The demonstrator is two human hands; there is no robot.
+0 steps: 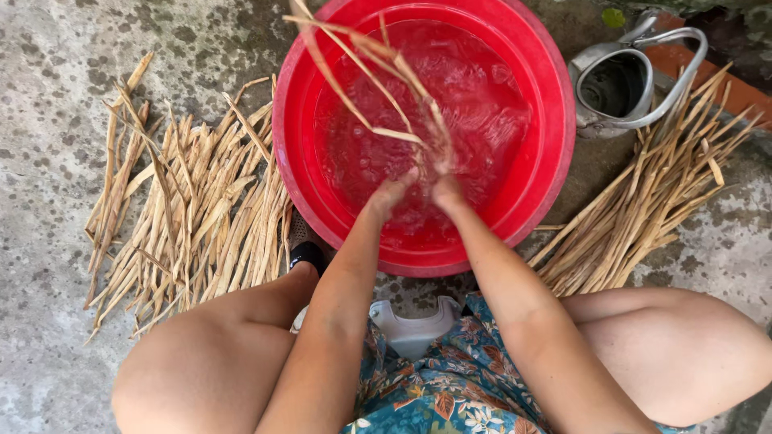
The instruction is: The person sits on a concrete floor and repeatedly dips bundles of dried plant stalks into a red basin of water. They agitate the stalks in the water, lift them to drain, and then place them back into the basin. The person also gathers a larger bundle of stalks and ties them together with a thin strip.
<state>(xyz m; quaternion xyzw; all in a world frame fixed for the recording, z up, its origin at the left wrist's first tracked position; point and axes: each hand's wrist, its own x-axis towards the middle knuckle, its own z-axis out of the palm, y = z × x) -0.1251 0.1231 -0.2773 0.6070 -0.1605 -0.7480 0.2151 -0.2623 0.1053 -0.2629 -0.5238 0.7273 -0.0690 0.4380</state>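
Observation:
A big red plastic basin (293, 120) full of rippling water stands on the concrete in front of me. Both my hands are dipped in it near the front wall. My left hand (392, 195) and my right hand (445, 186) sit close together, closed around the lower end of a bundle of dry straw-coloured stalks (371, 68). The stalks stick up out of the water and fan toward the basin's far left rim. My fingers are blurred by the splashing water.
A spread pile of dry stalks (189, 209) lies left of the basin, another pile (651, 201) to its right. A grey metal watering can (623, 80) stands at the upper right. My bare knees and a small white stool (412, 328) are below the basin.

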